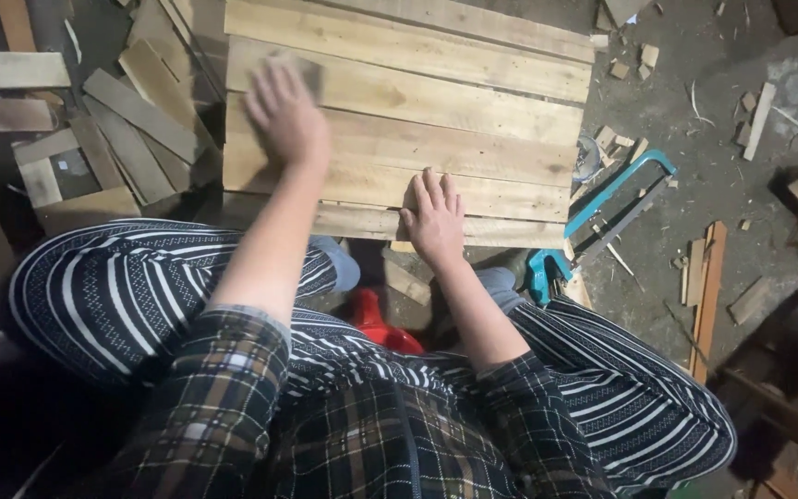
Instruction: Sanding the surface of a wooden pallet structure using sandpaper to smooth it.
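- Left hand [286, 115], upper left of frame: pressed over a small block [305, 72] on the plank panel [473, 120].
- Right hand [434, 217], centre: open, flat on the panel's near edge.
- Blue hacksaw [607, 208] on the floor, right.

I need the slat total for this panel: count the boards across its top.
6 show. The wooden panel has slats stacked from far edge to near edge. The left hand presses a block on the third; the right hand rests on the nearest two. More may lie beyond the frame.

A wooden panel [417, 120] made of pale planks side by side is lying flat, low in front of the person's knees. A small sanding block [302, 69] is sitting on its top left part, mostly hiding under the left hand [286, 115].
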